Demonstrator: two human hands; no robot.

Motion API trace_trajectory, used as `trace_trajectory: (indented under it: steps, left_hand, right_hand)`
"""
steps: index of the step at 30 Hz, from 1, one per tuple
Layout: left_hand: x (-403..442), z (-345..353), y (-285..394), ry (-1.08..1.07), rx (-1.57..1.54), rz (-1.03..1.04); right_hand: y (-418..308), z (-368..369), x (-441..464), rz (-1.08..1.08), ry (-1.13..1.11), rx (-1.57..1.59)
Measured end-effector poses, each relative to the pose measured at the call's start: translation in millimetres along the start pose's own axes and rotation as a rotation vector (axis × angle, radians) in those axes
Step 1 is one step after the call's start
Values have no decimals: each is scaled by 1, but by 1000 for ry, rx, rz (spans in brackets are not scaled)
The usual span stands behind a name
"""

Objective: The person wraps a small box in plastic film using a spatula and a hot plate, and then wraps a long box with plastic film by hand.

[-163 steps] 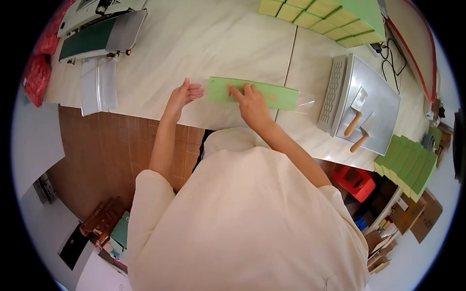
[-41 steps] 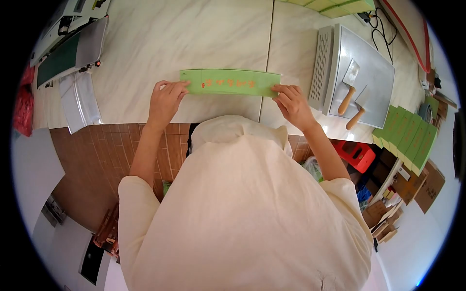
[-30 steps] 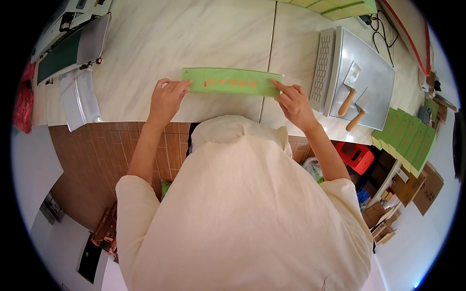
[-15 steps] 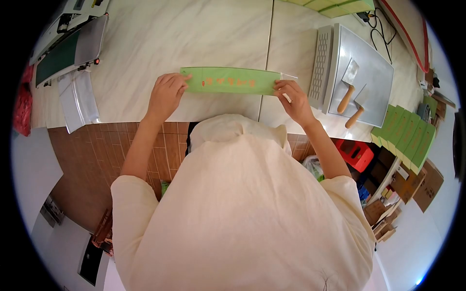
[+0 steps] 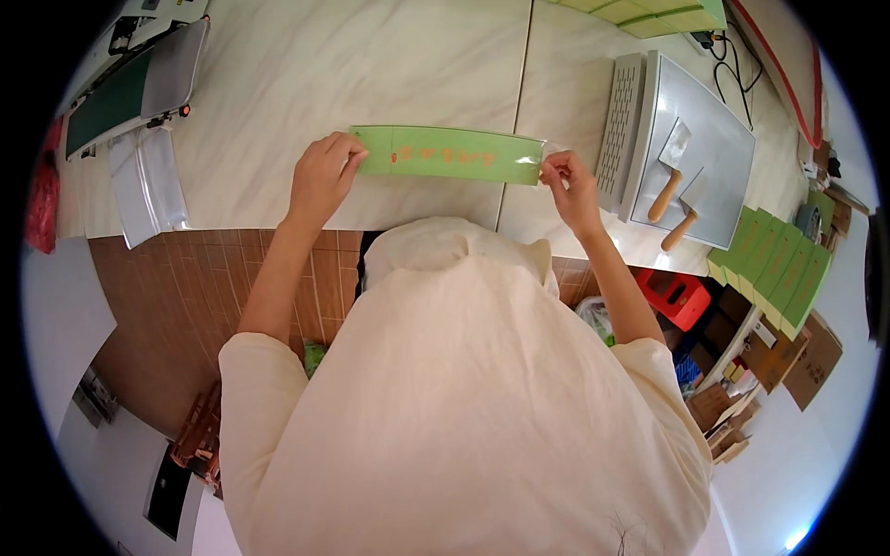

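Note:
A long green box [image 5: 454, 154] with a row of orange characters lies crosswise on the marble-patterned table, and a shiny clear film shows at its right end. My left hand [image 5: 323, 176] is closed at the box's left end, thumb and fingers pinching its edge. At the opposite end, my right hand [image 5: 572, 190] has thumb and fingertips pressed together at the clear film just past the box's corner. How much film lies between those fingers is too small to make out.
Right of the box, a metal hot plate [image 5: 700, 139] carries two wooden-handled scrapers [image 5: 666, 190]. Stacked green boxes [image 5: 774, 264] stand beyond it. A machine with a green belt [image 5: 109, 107] is at the left, clear plastic sleeves [image 5: 148, 185] beside it. A red stool [image 5: 674, 296] sits below.
The right hand has shifted slightly right and now grips at the box's end, where the film looks pulled smoother. The left hand stays at the left end; the view has shifted slightly.

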State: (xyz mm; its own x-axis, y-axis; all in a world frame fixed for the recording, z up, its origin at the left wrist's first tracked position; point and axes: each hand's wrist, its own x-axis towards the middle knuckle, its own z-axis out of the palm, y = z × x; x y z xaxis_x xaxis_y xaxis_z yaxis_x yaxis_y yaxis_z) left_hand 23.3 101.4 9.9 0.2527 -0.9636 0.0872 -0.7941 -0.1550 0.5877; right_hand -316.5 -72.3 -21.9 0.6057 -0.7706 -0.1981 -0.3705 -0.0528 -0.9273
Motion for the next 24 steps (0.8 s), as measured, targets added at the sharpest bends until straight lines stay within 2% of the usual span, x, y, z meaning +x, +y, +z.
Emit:
trace_trajectory:
  steps: [6,13,15,16,18,19,21,24]
  left_hand:
    - [0,6,0,39,-24,-66]
    - [-2,8,-2,75,-41,-53]
    - [-3,8,-3,69,-41,-57]
    - [-3,8,-2,71,-20,-43]
    - [-4,8,-2,75,-1,-28]
    - [-5,9,-3,78,24,-14]
    - [-8,9,-3,79,48,2]
    - [-8,9,-5,111,78,55]
  right_hand:
    - [1,-18,3,142,87,-3]
    - [-34,-15,-2,85,60,-65]
    - [-41,-14,-5,-104,-81,-386]
    - [-36,-14,-4,-104,-80,-388]
    - [-31,-13,-1,-163,-2,-583]
    - [-36,-13,2,-163,-1,-585]
    - [-51,-5,8,-483,82,-711]
    - [-50,7,14,-552,24,-696]
